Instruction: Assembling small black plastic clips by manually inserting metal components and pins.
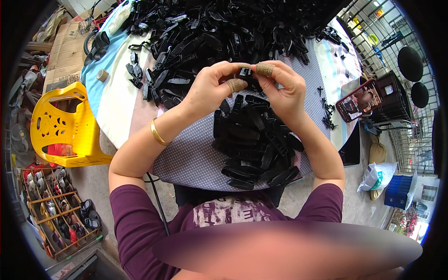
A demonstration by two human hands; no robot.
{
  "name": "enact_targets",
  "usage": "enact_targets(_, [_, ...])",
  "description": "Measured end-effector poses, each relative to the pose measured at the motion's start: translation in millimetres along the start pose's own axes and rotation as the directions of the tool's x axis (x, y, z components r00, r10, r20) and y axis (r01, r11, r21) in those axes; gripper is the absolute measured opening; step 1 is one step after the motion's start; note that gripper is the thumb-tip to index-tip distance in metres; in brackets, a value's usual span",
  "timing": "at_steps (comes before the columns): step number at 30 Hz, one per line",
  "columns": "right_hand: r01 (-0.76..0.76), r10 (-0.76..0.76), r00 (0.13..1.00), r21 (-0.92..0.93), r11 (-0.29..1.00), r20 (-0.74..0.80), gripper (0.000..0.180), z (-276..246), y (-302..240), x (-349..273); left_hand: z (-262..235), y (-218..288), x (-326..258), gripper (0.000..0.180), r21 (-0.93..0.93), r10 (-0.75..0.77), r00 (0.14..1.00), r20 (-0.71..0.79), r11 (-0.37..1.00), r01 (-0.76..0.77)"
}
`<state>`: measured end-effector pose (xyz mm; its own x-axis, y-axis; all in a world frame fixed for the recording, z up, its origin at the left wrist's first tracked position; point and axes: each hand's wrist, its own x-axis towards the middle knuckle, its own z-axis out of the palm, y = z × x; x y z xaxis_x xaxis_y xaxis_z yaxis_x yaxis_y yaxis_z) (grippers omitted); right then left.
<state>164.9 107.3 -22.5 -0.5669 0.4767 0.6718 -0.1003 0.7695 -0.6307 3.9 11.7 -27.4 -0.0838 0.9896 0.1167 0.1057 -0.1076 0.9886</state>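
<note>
Both my hands meet over the middle of the table, pinching a small black plastic part (245, 73) between thumbs and index fingers. My left hand (210, 91) is closed on its left side, tan tape wrapped round thumb and index finger. My right hand (285, 91) grips the other side, with similar tape on its index finger. Fingers cover much of the part. Just below the hands lies a near heap of long black plastic pieces (256, 135). Beyond them spreads a far larger pile of black plastic parts (200, 39), some with grey faces.
A patterned cloth covers the round table (186, 161). On its right are tiny black pieces (328, 114) and a propped phone (358, 100) by a black crate (392, 98). To the left are a tape roll (102, 75), a yellow chair (70, 126) and a shoe rack (60, 210).
</note>
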Motion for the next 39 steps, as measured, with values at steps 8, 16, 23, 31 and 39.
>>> enact_targets(8, [0.079, -0.071, 0.995, -0.124, 0.989, 0.068, 0.014, 3.3, 3.3, -2.8, 5.5, -2.7, -2.6, 0.026, 0.059, 0.020, 0.996, -0.084, 0.998, -0.015])
enact_targets(16, [0.183, -0.157, 0.981, -0.257, 0.949, 0.117, 0.022, 3.5, -5.8, -2.2, 10.7, -9.5, -3.4, 0.033, -0.277, 0.071, 0.997, -0.036, 0.958, -0.078])
enact_targets(23, [-0.237, 0.244, 0.936, -0.058, 0.970, 0.253, 0.034, -6.6, -1.6, -2.4, -3.1, -12.1, 0.5, 0.031, -0.297, 0.122, 0.992, -0.025, 0.947, -0.124])
enact_targets(31, [-0.019, 0.082, 0.945, -0.195, 0.981, 0.318, 0.030, -3.3, -1.7, -12.9, -6.5, -5.7, -2.9, 0.026, -0.205, 0.177, 0.984, 0.005, 0.963, -0.172])
enact_targets(39, [-0.347, 0.424, 0.862, -0.287, 0.893, 0.278, 0.022, -64.2, 52.5, 13.6, -1.4, 33.5, -12.1, 0.044, 0.273, 0.137, 0.961, 0.241, 0.941, -0.202])
